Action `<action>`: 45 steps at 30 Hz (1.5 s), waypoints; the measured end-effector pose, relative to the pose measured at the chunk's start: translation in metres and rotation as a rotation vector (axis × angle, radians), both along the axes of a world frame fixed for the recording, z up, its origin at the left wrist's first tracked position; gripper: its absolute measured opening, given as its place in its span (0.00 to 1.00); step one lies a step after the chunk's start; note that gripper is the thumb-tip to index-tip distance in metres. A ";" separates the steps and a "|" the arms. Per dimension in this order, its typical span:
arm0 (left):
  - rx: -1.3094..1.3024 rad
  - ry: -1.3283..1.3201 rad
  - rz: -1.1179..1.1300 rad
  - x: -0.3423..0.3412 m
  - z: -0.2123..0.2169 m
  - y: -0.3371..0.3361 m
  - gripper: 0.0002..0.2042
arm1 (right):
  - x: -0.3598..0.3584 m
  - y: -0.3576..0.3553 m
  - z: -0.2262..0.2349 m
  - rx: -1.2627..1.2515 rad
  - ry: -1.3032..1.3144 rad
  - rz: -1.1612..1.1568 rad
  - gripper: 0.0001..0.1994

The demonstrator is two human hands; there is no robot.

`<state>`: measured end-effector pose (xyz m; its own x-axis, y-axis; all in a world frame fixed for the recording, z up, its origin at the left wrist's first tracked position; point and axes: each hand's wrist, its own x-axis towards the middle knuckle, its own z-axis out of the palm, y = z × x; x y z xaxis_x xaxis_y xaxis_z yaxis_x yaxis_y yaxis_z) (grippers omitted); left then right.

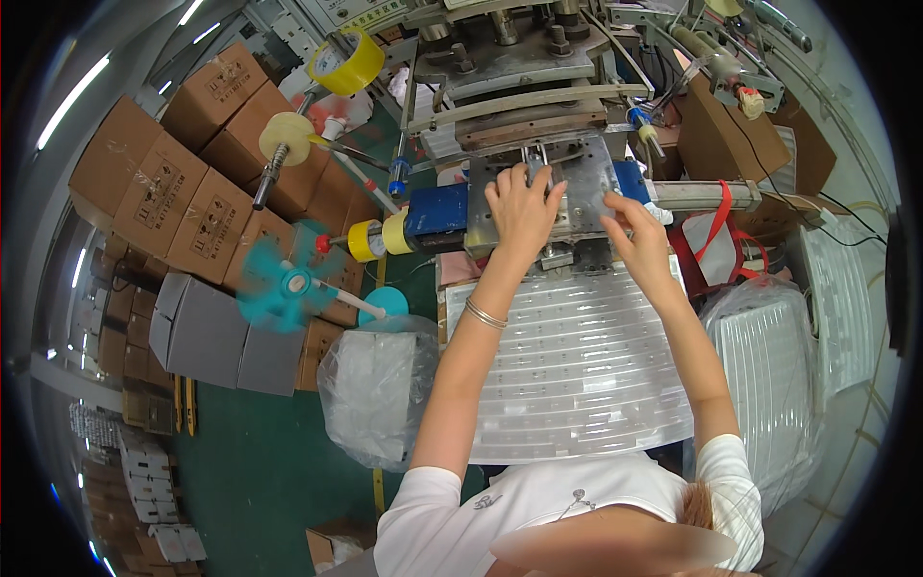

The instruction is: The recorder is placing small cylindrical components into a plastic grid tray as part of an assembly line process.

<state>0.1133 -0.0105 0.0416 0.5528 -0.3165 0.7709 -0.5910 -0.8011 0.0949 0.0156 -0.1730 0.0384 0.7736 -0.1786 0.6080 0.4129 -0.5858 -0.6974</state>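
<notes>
My left hand (522, 210) lies over the middle of a flat metal plate (598, 181) on a press-like machine (524, 72). Its fingers are spread, and the fingertips touch a small metal fixture (536, 154) there; anything under the palm is hidden. At the plate's right edge is my right hand (639, 236), fingers loosely bent, thumb and forefinger apart, with nothing visible between them. Just below both hands, a wide stack of clear ribbed plastic sheets or trays (577, 365) spreads toward my body.
Rolls of yellow tape (348, 62) hang on a rod at the upper left. A turquoise fan (293, 281) is spinning left of the machine. Brown cartons (159, 188) stack along the left. At right are a bagged plastic stack (760, 356) and a red-strapped bag (716, 245).
</notes>
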 end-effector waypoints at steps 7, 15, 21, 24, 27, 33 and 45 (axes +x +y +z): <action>-0.418 0.172 -0.134 -0.073 -0.013 0.016 0.13 | 0.057 0.021 0.014 -0.333 -0.205 -0.133 0.11; -0.602 0.451 -0.248 -0.140 -0.051 0.032 0.14 | 0.060 0.016 0.000 -0.308 -0.115 -0.185 0.16; -0.784 0.593 -0.166 -0.148 -0.064 0.045 0.10 | -0.024 -0.013 -0.015 0.028 0.134 -0.065 0.16; -0.939 0.648 -0.225 -0.149 -0.066 0.042 0.08 | -0.090 -0.018 -0.030 -0.157 0.320 0.080 0.14; -0.807 0.646 -0.269 -0.151 -0.065 0.032 0.07 | -0.140 -0.011 -0.046 -0.421 0.520 0.316 0.17; -0.694 0.646 -0.312 -0.159 -0.056 0.028 0.08 | -0.164 -0.013 -0.086 -0.817 0.542 0.398 0.14; -0.484 0.596 -0.390 -0.159 -0.049 0.028 0.08 | -0.110 0.004 -0.040 -0.051 0.591 0.289 0.14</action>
<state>-0.0460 0.0176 -0.0079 0.8286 -0.2791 0.4852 -0.5580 -0.3426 0.7558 -0.0948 -0.1694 -0.0020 0.9923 0.1039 0.0680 0.1141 -0.5469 -0.8294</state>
